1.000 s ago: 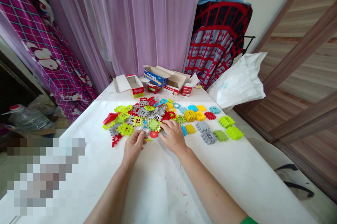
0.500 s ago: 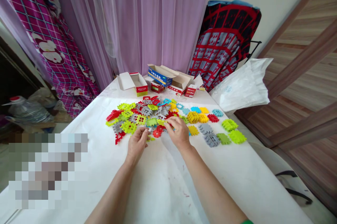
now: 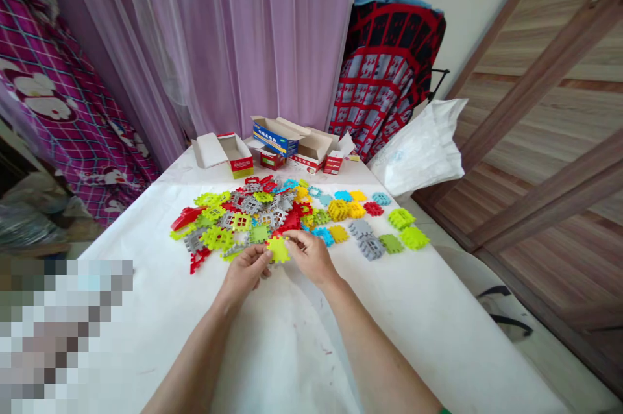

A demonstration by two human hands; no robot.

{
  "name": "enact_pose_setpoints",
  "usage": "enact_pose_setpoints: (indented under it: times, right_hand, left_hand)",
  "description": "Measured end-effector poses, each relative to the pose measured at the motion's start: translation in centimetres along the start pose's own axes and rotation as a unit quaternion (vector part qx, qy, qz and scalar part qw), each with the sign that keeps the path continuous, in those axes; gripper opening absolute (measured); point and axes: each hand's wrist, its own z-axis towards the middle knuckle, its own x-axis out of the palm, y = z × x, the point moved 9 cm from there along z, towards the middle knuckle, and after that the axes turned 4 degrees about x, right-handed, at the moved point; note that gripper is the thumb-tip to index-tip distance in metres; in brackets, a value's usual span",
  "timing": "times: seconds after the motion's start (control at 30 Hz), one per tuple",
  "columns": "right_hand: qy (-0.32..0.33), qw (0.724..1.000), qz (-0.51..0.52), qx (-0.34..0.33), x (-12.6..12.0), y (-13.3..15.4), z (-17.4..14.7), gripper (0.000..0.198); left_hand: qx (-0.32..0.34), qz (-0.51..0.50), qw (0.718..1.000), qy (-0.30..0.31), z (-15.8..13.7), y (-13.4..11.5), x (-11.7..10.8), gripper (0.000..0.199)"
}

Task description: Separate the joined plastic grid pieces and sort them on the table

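Between my two hands is a yellow-green square building piece (image 3: 279, 250) with notched edges, its flat face turned up toward me. My left hand (image 3: 247, 269) pinches its left edge between thumb and fingers. On the opposite side, the fingers of my right hand (image 3: 312, 255) are closed at its upper right edge. Just beyond lies a heap of interlocking pieces, among them a green square (image 3: 259, 233), a lime window piece (image 3: 241, 222), a grey window piece (image 3: 250, 205) and a red piece (image 3: 198, 261). What lies under my hands is hidden.
Grey pieces (image 3: 370, 246), lime pieces (image 3: 415, 238) and yellow pieces (image 3: 338, 209) lie in small groups at the right. Open cardboard boxes, one of them blue (image 3: 275, 138), stand at the back. A white bag (image 3: 418, 154) stands by the table's right edge.
My left hand has closed on the yellow-green piece, which was in my right hand, and both hands now meet at it. The camera view has shifted to the right.
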Motion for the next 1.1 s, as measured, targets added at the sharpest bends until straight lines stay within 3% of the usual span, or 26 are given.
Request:
enact_pose_setpoints:
  times: [0.17, 0.3, 0.4, 0.5, 0.6, 0.7, 0.77, 0.87, 1.1]
  right_hand:
    - [0.089, 0.967, -0.233, -0.06, 0.6, 2.2, -1.4, 0.061]
    - [0.078, 0.949, -0.301, -0.057, 0.5, 2.4, -2.0, 0.052]
    - [0.075, 0.947, -0.306, -0.056, -1.0, 2.0, -2.2, 0.051]
    - [0.046, 0.945, -0.32, -0.04, -6.3, 0.0, -2.3, 0.054]
    - [0.004, 0.931, -0.363, 0.023, -15.3, -3.7, -2.6, 0.054]
    - [-0.028, 0.89, -0.448, 0.083, -24.4, -7.1, -3.1, 0.053]
    - [-0.019, 0.862, -0.495, 0.108, -28.5, -8.7, -3.3, 0.054]
    - [0.027, 0.835, -0.537, 0.118, -30.9, -10.6, -3.3, 0.053]
    - [0.085, 0.824, -0.548, 0.116, -30.2, -13.3, -2.8, 0.057]
  left_hand:
    - [0.002, 0.007, 1.0, 0.005, 0.2, 0.0, 0.1, 0.048]
    - [0.018, 0.041, 0.998, 0.043, 0.0, -0.1, 1.0, 0.048]
    - [0.042, 0.061, 0.994, 0.078, -0.3, -0.3, 1.6, 0.05]
    - [0.057, 0.077, 0.991, 0.093, -0.4, -0.3, 1.7, 0.054]
    - [0.052, 0.094, 0.99, 0.096, -0.3, 0.0, 1.6, 0.057]
    - [0.04, 0.118, 0.987, 0.099, -0.1, 0.1, 1.8, 0.057]
    - [0.035, 0.131, 0.986, 0.096, -0.1, 0.1, 1.9, 0.058]
    - [0.037, 0.141, 0.986, 0.087, -0.1, -0.1, 1.8, 0.06]
    - [0.053, 0.136, 0.987, 0.059, -0.2, -0.4, 1.4, 0.062]
